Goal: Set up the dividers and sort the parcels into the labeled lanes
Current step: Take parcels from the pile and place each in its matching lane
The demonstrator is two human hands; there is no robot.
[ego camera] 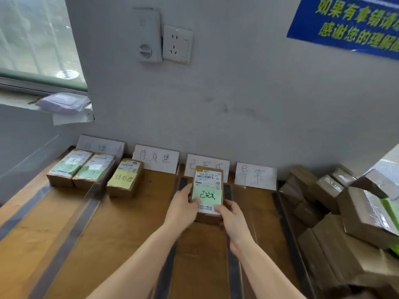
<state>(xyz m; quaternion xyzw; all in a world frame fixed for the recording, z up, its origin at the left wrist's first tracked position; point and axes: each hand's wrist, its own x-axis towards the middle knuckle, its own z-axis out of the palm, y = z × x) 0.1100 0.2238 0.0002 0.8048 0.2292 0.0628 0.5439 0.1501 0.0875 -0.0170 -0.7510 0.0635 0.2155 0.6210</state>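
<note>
- Fingers (187, 189) of the left hand (183, 209) curl along the left edge of the held parcel (208, 183), with the thumb pressed on its top face. The right hand (232, 221) pinches the near right corner, thumb on top, and its other fingers are tucked out of sight.
- Far left, the first green-note parcel (69, 167) and the second green-note parcel (95, 170) lie side by side, touching, in the leftmost lane. They partly cover the first card (101, 145).
- Next lane: the yellow-note parcel (126, 176) lies close to the wall, just beside the left divider (86, 210). The second card (156, 158) stands behind it, a little to the right.
- Third lane: the held parcel, a brown box with a shipping label and a handwritten green note (207, 196), sits between the middle divider (172, 251) and the right divider (234, 266). It hides the middle of the third card (207, 160). I cannot tell whether it rests on the wooden table (129, 234).
- Fourth lane: the fourth card (255, 175) leans against the wall.
- Far right: a pile of brown parcels (334, 212) is heaped up, well apart from the hands.
</note>
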